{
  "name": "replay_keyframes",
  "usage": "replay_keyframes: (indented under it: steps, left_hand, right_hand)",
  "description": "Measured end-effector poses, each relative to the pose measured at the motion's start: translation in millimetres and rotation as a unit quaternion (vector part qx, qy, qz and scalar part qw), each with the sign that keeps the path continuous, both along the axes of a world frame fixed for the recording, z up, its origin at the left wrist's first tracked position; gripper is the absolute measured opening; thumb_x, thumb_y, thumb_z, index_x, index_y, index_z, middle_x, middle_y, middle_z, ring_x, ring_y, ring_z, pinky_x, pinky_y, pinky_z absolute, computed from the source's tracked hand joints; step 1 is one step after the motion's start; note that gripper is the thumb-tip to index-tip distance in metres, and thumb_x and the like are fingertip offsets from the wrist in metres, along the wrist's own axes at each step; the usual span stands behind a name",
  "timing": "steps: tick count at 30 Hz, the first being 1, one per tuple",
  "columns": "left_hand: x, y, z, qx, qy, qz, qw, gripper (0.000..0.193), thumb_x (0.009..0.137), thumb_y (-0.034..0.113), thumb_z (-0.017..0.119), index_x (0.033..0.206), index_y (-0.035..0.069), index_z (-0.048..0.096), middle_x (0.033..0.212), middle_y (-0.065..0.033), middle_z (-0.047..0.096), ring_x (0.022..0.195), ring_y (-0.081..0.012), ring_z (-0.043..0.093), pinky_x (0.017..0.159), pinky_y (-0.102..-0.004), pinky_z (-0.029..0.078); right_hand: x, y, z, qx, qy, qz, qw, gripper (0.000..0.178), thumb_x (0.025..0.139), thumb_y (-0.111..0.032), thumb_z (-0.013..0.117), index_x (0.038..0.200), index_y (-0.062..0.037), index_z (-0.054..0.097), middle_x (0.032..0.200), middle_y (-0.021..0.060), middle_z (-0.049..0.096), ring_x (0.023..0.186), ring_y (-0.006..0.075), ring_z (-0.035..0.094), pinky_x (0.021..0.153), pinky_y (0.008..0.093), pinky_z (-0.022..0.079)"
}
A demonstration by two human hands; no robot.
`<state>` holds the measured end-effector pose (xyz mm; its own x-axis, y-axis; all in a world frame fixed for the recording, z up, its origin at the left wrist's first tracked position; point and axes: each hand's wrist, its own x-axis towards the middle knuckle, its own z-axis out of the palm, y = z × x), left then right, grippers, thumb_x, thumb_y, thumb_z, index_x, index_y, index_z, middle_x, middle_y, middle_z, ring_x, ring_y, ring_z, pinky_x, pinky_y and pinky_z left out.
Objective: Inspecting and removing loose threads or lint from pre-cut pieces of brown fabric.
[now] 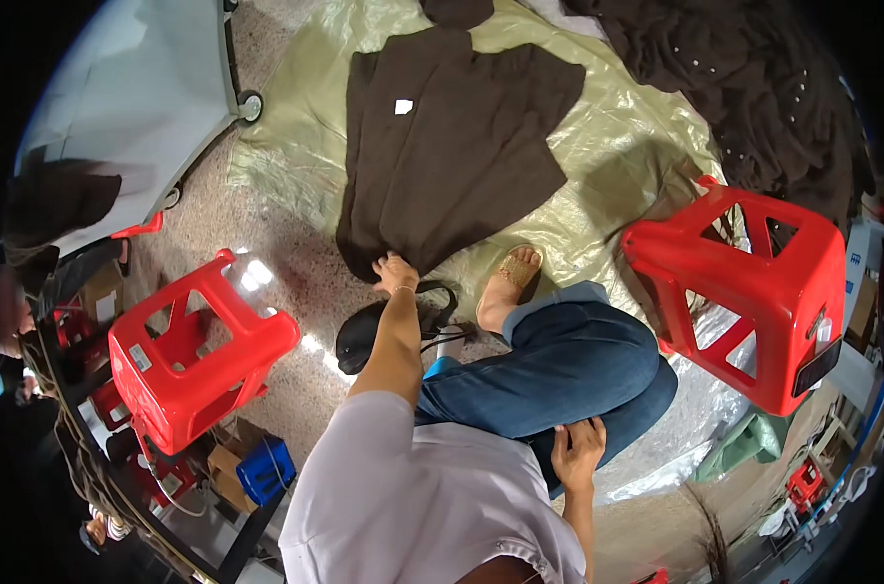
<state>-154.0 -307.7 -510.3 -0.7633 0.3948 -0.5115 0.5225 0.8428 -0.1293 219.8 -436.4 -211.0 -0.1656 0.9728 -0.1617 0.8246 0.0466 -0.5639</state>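
Note:
A stack of dark brown knit cloth pieces (451, 146), perhaps garments, lies fanned out in front of me with a small white label (404, 106) on top. At its near left corner, my left hand (395, 273) touches the edge with fingers spread; I see no clear grip on the cloth. My right hand (580, 453) rests on my bent leg in blue jeans (588, 370), fingers loosely apart and nothing in them. Just below my left hand, a black bag (362, 336) with a strap sits on the floor, partly behind my forearm.
A shiny yellowish plastic sheet (296, 127) spreads under the cloth. Red plastic stools lie tipped at left (160, 389) and right (797, 292). A larger brown cloth heap (734, 88) is at far right. A grey wheeled cart (169, 88) stands far left, a blue bin (267, 470) lower left.

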Motion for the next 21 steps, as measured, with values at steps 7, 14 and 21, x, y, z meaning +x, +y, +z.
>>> replay_keyframes:
  steps: [7, 14, 21]
  left_hand:
    - [-37, 3, 19, 0.204, -0.103, -0.11, 0.967, 0.023, 0.084, 0.016, 0.061, 0.103, 0.012, 0.051, 0.093, -0.0129, 0.07, 0.099, -0.0364, 0.065, 0.103, -0.058, 0.038]
    - [-39, -9, 16, 0.159, -0.153, 0.16, 0.962, 0.074, 0.079, 0.022, 0.079, 0.137, 0.017, 0.033, 0.137, -0.0187, 0.048, 0.12, -0.0397, 0.054, 0.095, -0.0503, 0.05]
    - [-33, -25, -33, 0.331, -0.279, 0.646, 0.629, 0.088, 0.08, 0.019, 0.081, 0.148, 0.012, 0.026, 0.14, -0.0143, 0.047, 0.116, -0.0378, 0.052, 0.078, -0.0545, 0.052]
  right_hand:
    - [-1, 8, 6, 0.014, 0.033, -0.011, 0.999, 0.012, 0.079, -0.008, 0.067, 0.07, -0.0047, 0.061, 0.065, 0.0096, 0.058, 0.064, 0.0294, 0.058, 0.088, 0.0415, 0.044]
    - [6, 1, 3, 0.062, 0.045, 0.001, 0.997, 0.01, 0.078, -0.007, 0.068, 0.071, -0.0028, 0.062, 0.065, 0.0103, 0.059, 0.064, 0.0312, 0.058, 0.086, 0.0426, 0.045]
    - [3, -20, 4, 0.052, 0.002, 0.035, 0.998, 0.015, 0.086, -0.011, 0.056, 0.084, 0.0012, 0.064, 0.077, 0.0176, 0.064, 0.077, 0.0401, 0.06, 0.087, 0.0468, 0.044]
